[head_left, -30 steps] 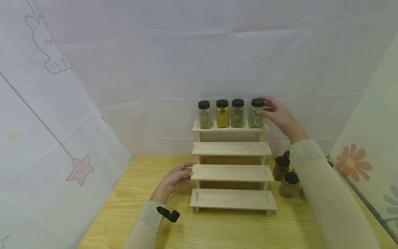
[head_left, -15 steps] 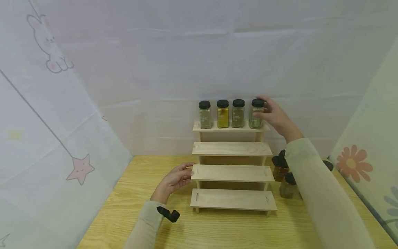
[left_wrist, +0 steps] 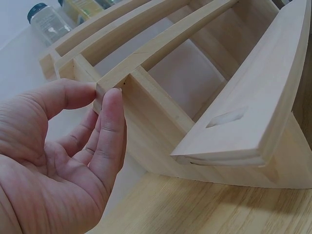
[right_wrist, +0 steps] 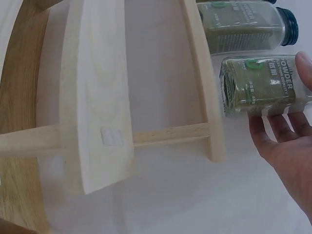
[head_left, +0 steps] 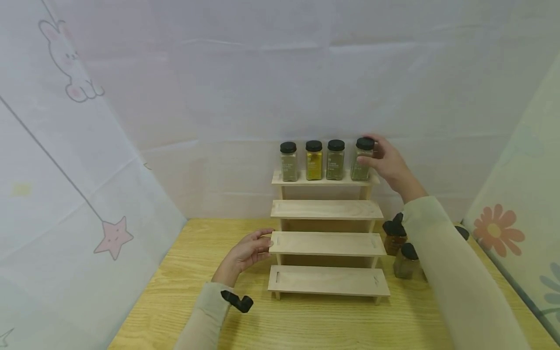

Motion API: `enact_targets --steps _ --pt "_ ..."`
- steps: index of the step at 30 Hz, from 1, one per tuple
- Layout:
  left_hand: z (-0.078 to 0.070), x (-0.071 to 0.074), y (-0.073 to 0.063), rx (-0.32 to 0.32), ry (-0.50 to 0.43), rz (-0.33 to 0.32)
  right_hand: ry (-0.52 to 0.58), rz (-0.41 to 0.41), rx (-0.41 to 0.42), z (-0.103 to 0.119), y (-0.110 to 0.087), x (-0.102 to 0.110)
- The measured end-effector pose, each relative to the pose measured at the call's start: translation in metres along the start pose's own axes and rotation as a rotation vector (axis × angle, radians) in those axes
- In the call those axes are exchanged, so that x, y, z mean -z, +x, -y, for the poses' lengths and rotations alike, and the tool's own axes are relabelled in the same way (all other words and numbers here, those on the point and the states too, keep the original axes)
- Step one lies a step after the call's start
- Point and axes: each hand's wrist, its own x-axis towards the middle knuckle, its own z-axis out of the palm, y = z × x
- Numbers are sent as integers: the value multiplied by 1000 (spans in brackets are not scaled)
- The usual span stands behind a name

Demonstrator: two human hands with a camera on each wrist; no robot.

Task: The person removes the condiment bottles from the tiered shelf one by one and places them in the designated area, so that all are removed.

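My right hand grips a square glass spice jar with a black lid and greenish powder, at the right end of the top tier. The right wrist view shows its fingers curled against the side of the jar. To its left on that tier stand three more jars: a green one, a yellow one and a pale greenish one. With thumb and finger, my left hand pinches the left end of a tier on the wooden stepped shelf.
Below the top, three lower tiers of the shelf, one a bare board, step down to the wooden table. Several black-lidded jars, including a reddish one and a greyish one, stand right of the shelf, partly behind my right sleeve.
The jar in my right hand has shifted very slightly, its lid now a little higher and to the right. My left hand stays in place on the shelf.
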Motion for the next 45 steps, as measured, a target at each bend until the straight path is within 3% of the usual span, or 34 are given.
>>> enact_targets --steps 10,25,45 --pt "2 0 0 -1 -10 -10 -52 -2 12 15 -16 12" --pt "3 3 4 -2 -12 -15 -118 -30 59 29 -58 35" --pt "3 1 3 6 -5 -18 -157 -82 103 15 -113 70"
